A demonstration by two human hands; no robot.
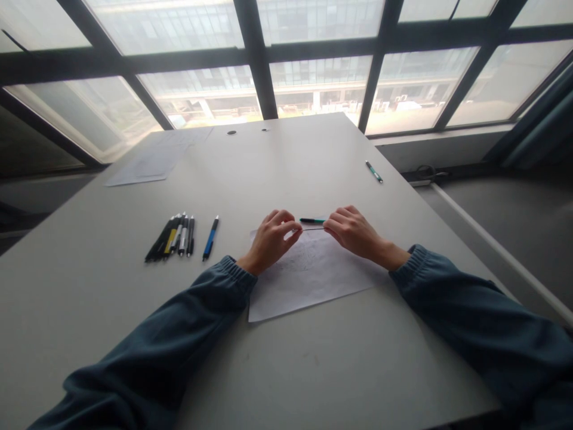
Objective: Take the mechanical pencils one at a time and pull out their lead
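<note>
Between my two hands runs a thin dark rod [313,229], held level above a sheet of paper [308,280] with faint marks. My left hand [275,237] pinches its left end between thumb and fingertips. Its right end is in the closed fingers of my right hand [353,233]. Just beyond the rod, a dark pen with a green part [312,221] lies near the paper's far edge, close to my right fingertips. What the rod is cannot be made out.
Left of the paper, a blue pen [210,239] lies beside a group of several pens [171,237] on the white table [134,334]. A green pen [374,172] is near the right edge. Papers [152,158] lie far left, before the windows.
</note>
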